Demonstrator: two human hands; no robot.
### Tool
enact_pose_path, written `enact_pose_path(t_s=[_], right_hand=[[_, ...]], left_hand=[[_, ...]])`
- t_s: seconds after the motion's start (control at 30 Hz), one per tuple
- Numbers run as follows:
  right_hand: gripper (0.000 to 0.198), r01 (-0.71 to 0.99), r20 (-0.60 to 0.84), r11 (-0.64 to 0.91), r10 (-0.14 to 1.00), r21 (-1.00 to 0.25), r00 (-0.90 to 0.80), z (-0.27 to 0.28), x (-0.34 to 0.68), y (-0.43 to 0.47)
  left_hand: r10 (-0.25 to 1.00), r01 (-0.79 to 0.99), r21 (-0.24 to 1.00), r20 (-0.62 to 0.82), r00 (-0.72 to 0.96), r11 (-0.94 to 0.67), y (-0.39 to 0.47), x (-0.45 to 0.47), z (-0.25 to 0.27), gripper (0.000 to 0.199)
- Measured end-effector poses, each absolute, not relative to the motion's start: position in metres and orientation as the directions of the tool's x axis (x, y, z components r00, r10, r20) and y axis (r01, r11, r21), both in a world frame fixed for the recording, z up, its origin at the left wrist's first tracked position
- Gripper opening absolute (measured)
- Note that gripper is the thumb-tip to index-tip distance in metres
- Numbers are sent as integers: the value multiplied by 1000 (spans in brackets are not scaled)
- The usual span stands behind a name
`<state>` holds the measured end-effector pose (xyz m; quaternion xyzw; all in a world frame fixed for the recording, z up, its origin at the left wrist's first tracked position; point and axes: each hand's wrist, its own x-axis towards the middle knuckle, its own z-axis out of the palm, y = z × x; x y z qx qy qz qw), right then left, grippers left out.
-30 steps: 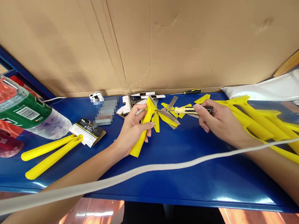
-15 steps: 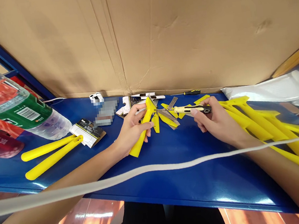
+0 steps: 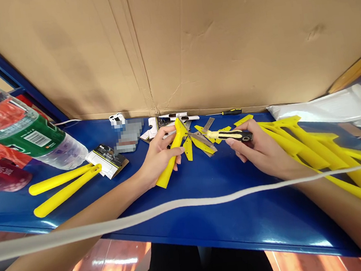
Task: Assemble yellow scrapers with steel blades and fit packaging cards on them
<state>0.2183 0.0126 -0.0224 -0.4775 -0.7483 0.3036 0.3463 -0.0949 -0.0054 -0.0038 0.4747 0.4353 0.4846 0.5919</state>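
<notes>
My left hand is wrapped round the handle of a yellow scraper, tilted with its head up and away from me. In my right hand is a screwdriver with a cream and black handle, held between thumb and fingers. Its shaft points left and its tip meets the scraper's head; the exact contact is too small to make out. Just behind and right of the scraper lie loose yellow plates and metal blades on the blue table.
Yellow handles are piled at right by a white plastic bag. Two more handles, a packaging card and a water bottle stand left. Another screwdriver lies at the back. A white cable crosses in front.
The screwdriver's handle has dropped slightly and shifted a little left, with my right fingers looser around it. My left hand and the scraper have barely moved.
</notes>
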Motion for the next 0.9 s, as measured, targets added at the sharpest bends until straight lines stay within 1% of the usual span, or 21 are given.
enact_pose_path(t_s=[0.13, 0.27, 0.4, 0.57, 0.73, 0.9], right_hand=[[49, 510, 234, 365, 924, -779, -303, -21, 217, 13], [49, 477, 226, 350, 927, -806, -299, -19, 213, 12], [54, 445, 222, 340, 929, -829, -295, -15, 209, 11], [60, 472, 238, 338, 936, -814, -259, -8, 205, 10], [70, 539, 242, 316, 948, -780, -205, -3, 205, 10], [72, 520, 230, 319, 946, -793, -229, -4, 203, 9]], left_hand=[[986, -154, 985, -54, 158, 78, -5, -95, -4, 61], [986, -140, 988, -40, 163, 63, -5, -95, -3, 60], [985, -128, 990, -28, 172, 50, -4, -96, -3, 59], [983, -122, 992, -11, 186, 34, -4, -97, -3, 60], [979, -134, 991, 18, 203, 9, -4, -98, -3, 60], [974, -145, 989, 55, 221, -23, -2, -100, -3, 61]])
